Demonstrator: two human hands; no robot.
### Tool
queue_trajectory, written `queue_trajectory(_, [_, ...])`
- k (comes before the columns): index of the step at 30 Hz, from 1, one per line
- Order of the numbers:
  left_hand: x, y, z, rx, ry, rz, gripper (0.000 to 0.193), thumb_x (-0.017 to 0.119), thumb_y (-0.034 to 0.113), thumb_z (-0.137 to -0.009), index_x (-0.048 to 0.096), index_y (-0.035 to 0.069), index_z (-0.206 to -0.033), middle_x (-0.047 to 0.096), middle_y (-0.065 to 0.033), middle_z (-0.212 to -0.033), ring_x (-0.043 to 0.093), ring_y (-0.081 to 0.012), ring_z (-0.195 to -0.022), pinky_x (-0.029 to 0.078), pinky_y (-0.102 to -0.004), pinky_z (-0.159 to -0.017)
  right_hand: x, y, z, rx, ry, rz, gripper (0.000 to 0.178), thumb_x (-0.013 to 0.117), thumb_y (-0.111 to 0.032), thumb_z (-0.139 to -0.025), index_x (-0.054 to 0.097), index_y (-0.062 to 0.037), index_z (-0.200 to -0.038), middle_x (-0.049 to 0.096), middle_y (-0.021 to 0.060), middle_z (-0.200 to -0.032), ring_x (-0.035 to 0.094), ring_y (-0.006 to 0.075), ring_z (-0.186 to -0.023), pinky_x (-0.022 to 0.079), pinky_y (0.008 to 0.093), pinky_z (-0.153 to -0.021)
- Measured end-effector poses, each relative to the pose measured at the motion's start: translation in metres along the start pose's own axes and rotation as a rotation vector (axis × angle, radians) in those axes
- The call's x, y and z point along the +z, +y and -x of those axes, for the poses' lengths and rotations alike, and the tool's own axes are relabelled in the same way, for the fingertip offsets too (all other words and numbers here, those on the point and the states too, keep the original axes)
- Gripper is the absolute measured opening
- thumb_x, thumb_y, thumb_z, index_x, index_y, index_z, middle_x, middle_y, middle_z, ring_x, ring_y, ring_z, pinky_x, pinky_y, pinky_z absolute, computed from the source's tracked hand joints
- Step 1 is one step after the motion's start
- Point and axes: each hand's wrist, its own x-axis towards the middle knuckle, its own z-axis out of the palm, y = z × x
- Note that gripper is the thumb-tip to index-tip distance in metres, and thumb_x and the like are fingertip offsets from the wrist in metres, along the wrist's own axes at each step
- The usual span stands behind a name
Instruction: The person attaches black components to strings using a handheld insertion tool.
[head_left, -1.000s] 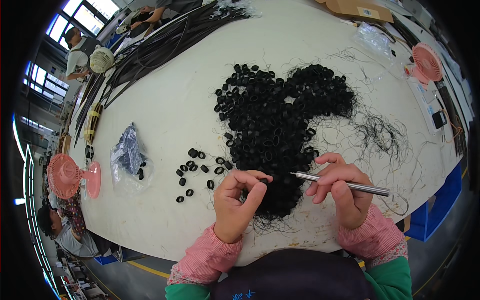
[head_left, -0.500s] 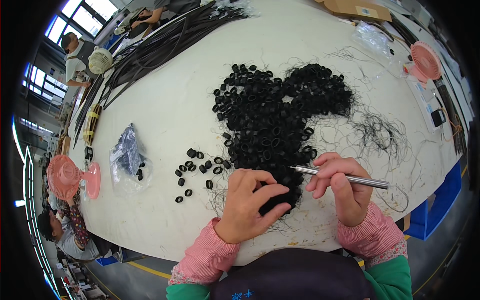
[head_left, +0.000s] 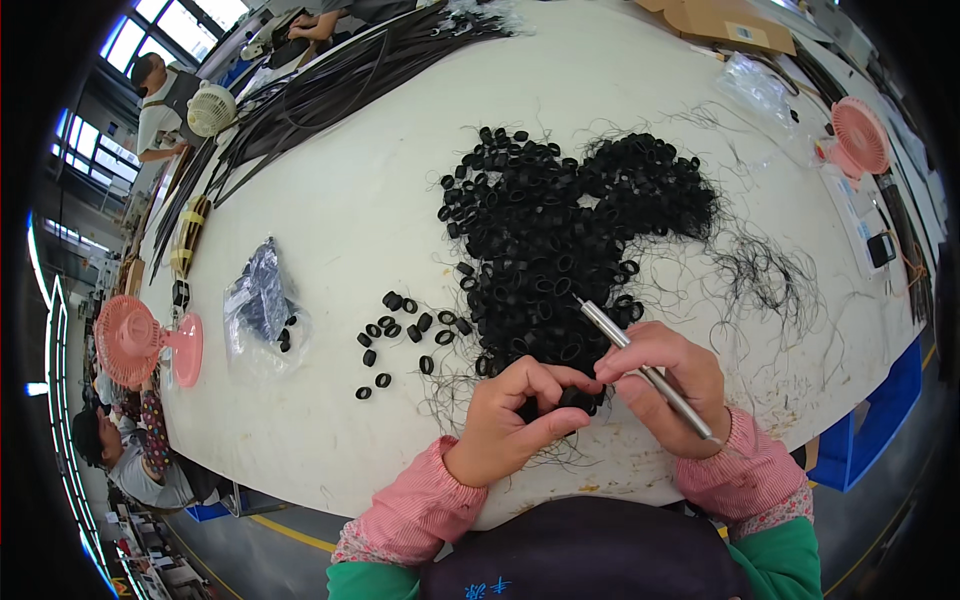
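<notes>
My left hand [head_left: 510,415] is closed at the near edge of a heap of small black rings [head_left: 545,230], its thumb and fingers around a black ring [head_left: 577,398]. Across from it, my right hand [head_left: 675,375] grips a slim silver pen-like tool [head_left: 606,326]. The tool slants up and to the left, its thin tip over the heap. The right fingertips come very close to the left fingers. Part of the ring is hidden by the fingers. Several loose rings [head_left: 427,365] lie left of the heap.
Loose black threads [head_left: 765,270] lie right of the heap. A clear plastic bag [head_left: 262,310] and a pink fan [head_left: 135,340] are on the left; another pink fan [head_left: 858,137] stands at the far right. Long black strips [head_left: 330,85] cover the far left edge. Co-workers sit beyond the table.
My right hand has moved a little down and left toward the left hand, and the tool has tilted steeper. The left hand has shifted slightly right, with a ring now showing at its fingertips.
</notes>
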Motion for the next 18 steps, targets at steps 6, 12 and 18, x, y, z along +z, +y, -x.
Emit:
queue_trajectory(6, [-0.01, 0.001, 0.007, -0.161, -0.063, -0.132, 0.024, 0.077, 0.011, -0.08, 0.054, 0.006, -0.085, 0.053, 0.0035, -0.064, 0.045, -0.0015, -0.059, 0.038, -0.0173, -0.056, 0.013, 0.003, -0.002, -0.077, -0.101, 0.072, 0.033, 0.071, 0.006, -0.076, 0.062, -0.0054, -0.106, 0.066, 0.0086, -0.095, 0.064, 0.0242, -0.082, 0.051, 0.0307, -0.068])
queue_trajectory(12, [-0.006, 0.002, 0.002, -0.035, -0.031, -0.163, 0.021, 0.076, 0.01, -0.082, 0.061, 0.003, -0.096, 0.056, 0.0029, -0.068, 0.047, -0.0015, -0.062, 0.039, -0.019, -0.055, 0.009, 0.002, -0.001, -0.019, -0.073, 0.085, 0.034, 0.071, 0.007, -0.074, 0.062, -0.0046, -0.105, 0.065, 0.0093, -0.094, 0.065, 0.0233, -0.079, 0.052, 0.0299, -0.067])
queue_trajectory(18, [-0.016, 0.007, 0.0, 0.023, -0.027, -0.453, 0.021, 0.074, 0.006, -0.082, 0.066, 0.004, -0.101, 0.061, 0.0, -0.073, 0.05, -0.003, -0.062, 0.04, -0.0191, -0.055, 0.004, 0.002, -0.003, -0.066, -0.043, 0.175, 0.035, 0.072, 0.008, -0.073, 0.062, -0.0042, -0.104, 0.065, 0.0101, -0.093, 0.065, 0.0232, -0.079, 0.052, 0.0296, -0.066])
